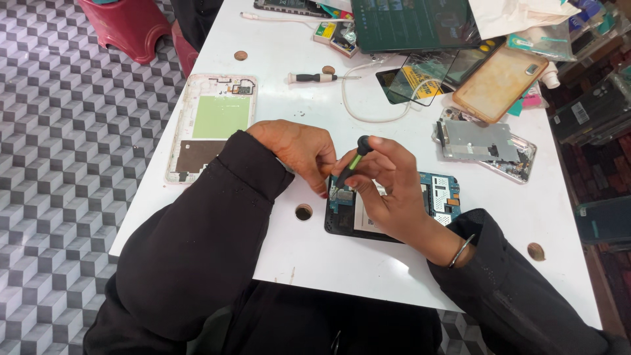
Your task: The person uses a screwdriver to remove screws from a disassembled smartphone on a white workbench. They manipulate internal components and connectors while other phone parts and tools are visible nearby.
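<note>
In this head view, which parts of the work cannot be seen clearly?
- Screwdriver tip and any screw under it: head view, too small, hidden between the fingers.
- Opened phone: its middle is covered by the right hand.
- Left hand fingertips: their contact with the phone is hidden behind the right hand.
- Dark tablet: cut off by the top edge.

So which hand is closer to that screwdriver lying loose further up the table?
Left. The left hand sits just below the loose screwdriver, while the right hand, holding another screwdriver, is lower and further right.
</note>
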